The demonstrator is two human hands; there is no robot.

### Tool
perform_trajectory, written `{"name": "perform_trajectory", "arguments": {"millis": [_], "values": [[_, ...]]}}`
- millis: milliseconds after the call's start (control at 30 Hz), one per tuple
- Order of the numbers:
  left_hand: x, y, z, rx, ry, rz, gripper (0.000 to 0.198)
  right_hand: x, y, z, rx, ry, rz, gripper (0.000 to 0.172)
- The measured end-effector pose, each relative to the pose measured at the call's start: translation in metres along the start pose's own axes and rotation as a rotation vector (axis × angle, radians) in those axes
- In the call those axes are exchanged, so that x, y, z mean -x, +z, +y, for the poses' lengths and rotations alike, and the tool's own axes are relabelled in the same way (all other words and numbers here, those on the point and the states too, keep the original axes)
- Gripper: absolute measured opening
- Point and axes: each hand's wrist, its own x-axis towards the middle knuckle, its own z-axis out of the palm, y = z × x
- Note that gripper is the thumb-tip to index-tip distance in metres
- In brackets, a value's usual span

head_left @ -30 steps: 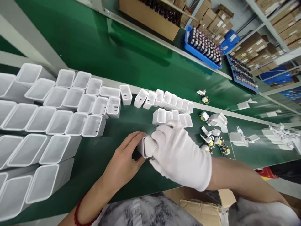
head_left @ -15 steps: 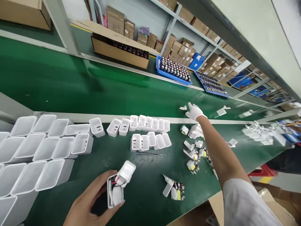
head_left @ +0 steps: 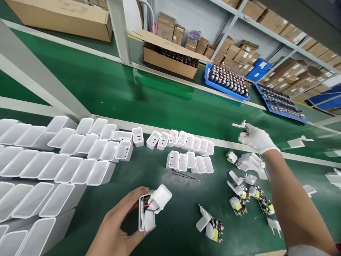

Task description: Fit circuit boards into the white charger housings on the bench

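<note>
My left hand is wrapped around a white charger housing. A circuit board with red and black wires sits in its opening, and a white end cap hangs on the wires at the mouth. Reaching far right, my right hand, in a white glove, has its fingers closed on a small white plug cap at the green belt. Below that hand lie white plastic parts and circuit boards with yellow-labelled components. Another board with a plug cap lies nearer.
Rows of white housings fill the left side. Smaller groups of housings stand mid-table, with black tweezers in front. Behind the belt are a cardboard box and blue trays of parts. A metal post rises at left.
The view has swung left, so things sit further right. My right fingers have closed on the plug cap at the belt. My left hand still holds the housing.
</note>
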Motion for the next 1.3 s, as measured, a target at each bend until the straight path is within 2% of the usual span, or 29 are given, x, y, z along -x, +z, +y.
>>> {"name": "perform_trajectory", "arguments": {"millis": [67, 133, 233, 333, 400, 467, 500, 567, 600, 667, 733, 800, 867, 967, 1067, 1133, 1200, 1300], "values": [[0.0, -0.001, -0.002, -0.01, 0.007, -0.011, 0.051, 0.039, -0.001, -0.021, 0.057, -0.057, -0.133, 0.036], [0.0, -0.004, -0.002, -0.026, 0.035, -0.036, 0.052, 0.074, 0.008, -0.043, 0.208, -0.075, -0.29, 0.039], [0.001, -0.009, 0.004, -0.046, 0.104, -0.108, 0.049, 0.106, 0.029, -0.066, 0.312, -0.024, -0.428, 0.039], [0.005, -0.015, 0.01, -0.033, 0.14, -0.16, 0.046, 0.125, 0.039, -0.076, 0.329, 0.034, -0.454, 0.048], [0.008, -0.019, 0.012, -0.013, 0.135, -0.167, 0.047, 0.144, 0.033, -0.083, 0.288, 0.051, -0.336, 0.056], [0.012, -0.023, 0.013, 0.013, 0.137, -0.172, 0.048, 0.174, 0.023, -0.097, 0.029, -0.037, -0.227, 0.061], [0.014, -0.024, 0.012, 0.027, 0.143, -0.178, 0.048, 0.19, 0.019, -0.108, -0.193, -0.133, -0.238, 0.064], [0.017, -0.027, 0.011, 0.038, 0.162, -0.188, 0.047, 0.222, 0.021, -0.137, -0.667, -0.376, -0.474, 0.086], [0.019, -0.028, 0.01, 0.029, 0.171, -0.192, 0.046, 0.235, 0.028, -0.154, -0.857, -0.472, -0.53, 0.102], [0.021, -0.029, 0.006, -0.013, 0.194, -0.197, 0.046, 0.252, 0.046, -0.186, -1.147, -0.558, -0.545, 0.117], [0.023, -0.03, 0.001, -0.045, 0.23, -0.204, 0.049, 0.259, 0.064, -0.211, -1.279, -0.569, -0.543, 0.118], [0.024, -0.032, -0.006, -0.063, 0.266, -0.202, 0.055, 0.258, 0.074, -0.224, -1.275, -0.579, -0.554, 0.116], [0.024, -0.034, -0.012, -0.092, 0.277, -0.183, 0.058, 0.254, 0.076, -0.227, -1.208, -0.625, -0.513, 0.109], [0.024, -0.035, -0.02, -0.163, 0.259, -0.14, 0.056, 0.245, 0.071, -0.224, -1.096, -0.689, -0.364, 0.087], [0.022, -0.033, -0.023, -0.197, 0.277, -0.16, 0.056, 0.239, 0.067, -0.222, -0.981, -0.755, -0.169, 0.066], [0.019, -0.032, -0.023, -0.192, 0.289, -0.195, 0.056, 0.238, 0.065, -0.225, -0.949, -0.813, -0.083, 0.054], [0.015, -0.032, -0.024, -0.198, 0.292, -0.211, 0.055, 0.24, 0.062, -0.229, -0.996, -0.776, -0.022, 0.047], [0.01, -0.033, -0.025, -0.223, 0.268, -0.197, 0.049, 0.245, 0.055, -0.236, -1.132, -0.624, 0.14, 0.048]]}}
